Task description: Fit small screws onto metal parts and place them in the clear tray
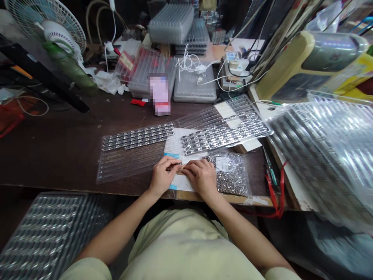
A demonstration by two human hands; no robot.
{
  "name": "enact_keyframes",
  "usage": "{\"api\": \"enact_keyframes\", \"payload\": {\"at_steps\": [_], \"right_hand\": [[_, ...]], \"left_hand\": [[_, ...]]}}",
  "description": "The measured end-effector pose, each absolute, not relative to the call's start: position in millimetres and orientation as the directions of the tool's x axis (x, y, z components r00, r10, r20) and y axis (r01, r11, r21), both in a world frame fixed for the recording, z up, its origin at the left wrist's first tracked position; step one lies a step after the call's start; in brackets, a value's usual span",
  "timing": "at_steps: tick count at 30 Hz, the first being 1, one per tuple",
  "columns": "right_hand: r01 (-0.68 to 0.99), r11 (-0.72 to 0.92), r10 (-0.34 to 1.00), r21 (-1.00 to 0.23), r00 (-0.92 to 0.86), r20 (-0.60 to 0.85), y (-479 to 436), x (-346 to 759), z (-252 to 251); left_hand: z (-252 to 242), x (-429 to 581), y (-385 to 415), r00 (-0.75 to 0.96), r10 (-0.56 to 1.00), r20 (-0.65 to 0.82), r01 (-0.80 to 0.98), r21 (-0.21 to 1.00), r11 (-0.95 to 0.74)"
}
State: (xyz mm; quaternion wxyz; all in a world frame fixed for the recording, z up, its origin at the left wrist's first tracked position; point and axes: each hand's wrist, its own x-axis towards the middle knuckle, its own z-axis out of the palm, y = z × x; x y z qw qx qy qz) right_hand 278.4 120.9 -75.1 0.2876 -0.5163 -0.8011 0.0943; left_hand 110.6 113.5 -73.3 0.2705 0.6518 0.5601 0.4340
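The left hand (162,177) and right hand (201,179) rest close together at the front edge of a dark wooden workbench (64,151), with a person's forearms reaching in from the bottom of the view. Their fingers curl inward and come together over a small metal piece (178,168), apparently pinching it from both sides, though the piece is too small and too covered to make out clearly. It lies just above a white sheet (180,182) marked with blue tape.

Taking the hands as the clock's center, a clear bag of tiny metal parts (229,173) sits at 3 o'clock, touching the right hand. At 1 o'clock, a clear tray (224,126) holds rows of metal parts. At 11 o'clock, a second tray (136,137) holds similar rows in its upper part. Farther off at 12 o'clock lie white cables (192,64) and stacked clear trays (171,23). A blurred pink-and-white object (159,95) stands at 11 o'clock, and a fan (49,31) sits farther out at 10 o'clock. Screwdrivers (270,171) lie at 3 o'clock beyond the bag. A large stack of clear trays (326,155) rises at 2 o'clock, and another (49,237) sits below the bench at 8 o'clock.
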Motion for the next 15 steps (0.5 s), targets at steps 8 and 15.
{"api": "enact_keyframes", "payload": {"at_steps": [8,15], "right_hand": [[0.843,0.478,0.852,-0.247,-0.377,0.363,114,296,-74],[0.823,0.529,0.816,-0.205,-0.429,0.387,110,309,-78]], "left_hand": [[-69,111,115,-0.034,0.974,0.223,0.466,0.866,-0.182],[-60,126,119,0.173,0.945,0.277,0.62,0.715,-0.323]]}}
